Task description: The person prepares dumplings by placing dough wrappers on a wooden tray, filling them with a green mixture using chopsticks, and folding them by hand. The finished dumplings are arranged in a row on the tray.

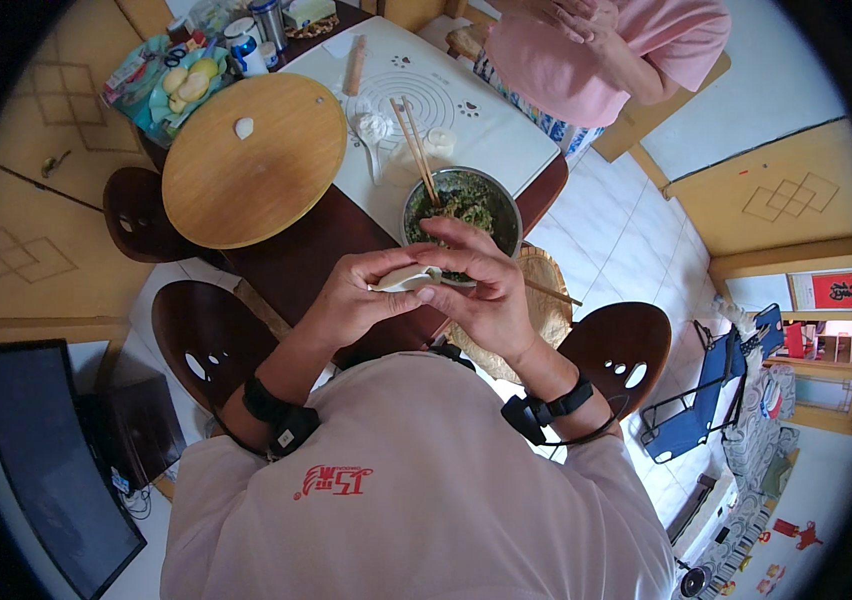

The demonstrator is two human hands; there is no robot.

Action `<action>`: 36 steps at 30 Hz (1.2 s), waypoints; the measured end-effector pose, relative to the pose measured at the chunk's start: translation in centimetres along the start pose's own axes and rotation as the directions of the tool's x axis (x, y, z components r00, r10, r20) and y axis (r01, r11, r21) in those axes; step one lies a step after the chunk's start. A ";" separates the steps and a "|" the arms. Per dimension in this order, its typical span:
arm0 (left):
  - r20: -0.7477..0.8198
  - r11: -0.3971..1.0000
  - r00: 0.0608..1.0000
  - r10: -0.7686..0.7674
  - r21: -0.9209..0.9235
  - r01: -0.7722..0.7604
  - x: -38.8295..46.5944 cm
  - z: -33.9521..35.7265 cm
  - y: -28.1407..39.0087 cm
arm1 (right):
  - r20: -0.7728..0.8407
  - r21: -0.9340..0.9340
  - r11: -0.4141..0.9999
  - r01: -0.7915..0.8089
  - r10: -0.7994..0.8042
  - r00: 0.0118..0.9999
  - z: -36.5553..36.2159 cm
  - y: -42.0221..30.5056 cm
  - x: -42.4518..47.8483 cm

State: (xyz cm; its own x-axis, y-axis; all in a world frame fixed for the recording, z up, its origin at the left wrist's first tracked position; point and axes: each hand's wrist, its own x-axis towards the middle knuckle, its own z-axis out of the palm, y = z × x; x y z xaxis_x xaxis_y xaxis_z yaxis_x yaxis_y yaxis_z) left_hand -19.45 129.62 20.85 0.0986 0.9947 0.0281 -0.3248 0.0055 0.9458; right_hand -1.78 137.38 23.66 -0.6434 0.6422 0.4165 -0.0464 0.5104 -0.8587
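Between my two hands is a folded dumpling [405,278] of pale dough. My left hand [355,289] pinches its left end, with the thumb below and the fingers above. At the other end my right hand [490,289] presses the edge between thumb and fingers. Just beyond my right fingers stands a steel bowl [514,206] of chopped green filling [467,196], partly covered by that hand. A pair of wooden chopsticks [415,150] leans in it. One white dough piece [244,128] lies on the round wooden board [276,187] at the left.
A white pastry mat [493,142] carries a rolling pin [355,66], a spoon of white flour [373,131] and a small container [439,141]. Bags and fruit [190,82] sit at the far left. Another person [568,67] is across the table. Dark chairs [208,337] flank me.
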 end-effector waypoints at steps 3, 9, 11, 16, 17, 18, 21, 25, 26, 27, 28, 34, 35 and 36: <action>-0.011 0.998 1.000 0.019 0.057 -0.019 0.0 0.0 -0.1 | -0.001 -0.043 0.998 0.044 -0.044 0.999 0.2 0.3 0.2; -0.012 0.995 0.999 0.050 0.089 -0.048 0.0 -0.1 0.1 | 0.012 -0.093 0.992 0.088 -0.087 0.996 0.5 0.2 0.6; -0.011 0.993 0.998 0.055 0.102 -0.054 -0.1 -0.3 -0.2 | 0.024 -0.123 0.984 0.131 -0.129 0.991 0.6 0.2 0.8; 0.001 0.995 0.999 0.032 0.099 -0.032 -0.2 -0.8 -0.5 | 0.058 -0.171 0.972 0.162 -0.154 0.986 0.6 -0.1 1.2; 0.003 0.994 0.999 0.035 0.101 -0.035 -0.2 -0.9 -0.5 | 0.067 -0.169 0.972 0.161 -0.151 0.986 0.7 -0.1 1.2; 0.006 0.994 0.999 0.038 0.103 -0.038 -0.2 -1.0 -0.6 | 0.071 -0.166 0.972 0.167 -0.157 0.985 0.8 -0.1 1.2; -0.002 0.987 0.999 0.044 0.155 -0.043 -0.1 -1.0 -0.8 | 0.085 -0.168 0.970 0.172 -0.160 0.983 0.9 -0.1 1.3; 0.036 0.979 0.999 0.022 0.201 -0.029 -0.2 -1.0 0.1 | 0.073 -0.163 0.981 0.109 -0.098 0.992 0.8 -0.3 1.3; 0.034 0.982 0.999 0.015 0.190 -0.021 -0.3 -0.9 0.1 | 0.061 -0.152 0.985 0.085 -0.077 0.995 0.8 -0.2 1.2; 0.030 0.984 1.000 0.007 0.179 -0.012 -0.3 -0.8 0.2 | 0.065 -0.150 0.983 0.104 -0.095 0.993 0.8 -0.1 1.1; 0.024 0.988 1.000 -0.002 0.154 -0.001 -0.4 -0.7 0.2 | 0.070 -0.149 0.981 0.122 -0.113 0.991 0.7 0.0 1.1; 0.034 0.994 0.995 -0.094 0.057 0.092 -0.3 -0.6 -0.3 | 0.120 -0.247 0.925 0.288 -0.266 0.957 0.5 0.7 1.4; 0.035 0.989 0.991 -0.127 0.080 0.124 -0.2 -0.7 -0.1 | 0.132 -0.280 0.907 0.313 -0.287 0.949 0.5 0.7 1.4; 0.033 0.983 0.987 -0.159 0.103 0.155 -0.2 -0.8 0.0 | 0.140 -0.283 0.903 0.323 -0.294 0.945 0.6 0.7 1.5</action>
State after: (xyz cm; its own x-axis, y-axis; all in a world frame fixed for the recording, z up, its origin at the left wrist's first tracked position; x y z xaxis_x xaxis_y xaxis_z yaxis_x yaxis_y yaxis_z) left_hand -20.19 129.49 20.58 0.1802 0.9772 -0.1122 -0.2070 0.1492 0.9669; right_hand -3.23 138.40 23.54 -0.7014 0.3770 0.6049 -0.0339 0.8301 -0.5566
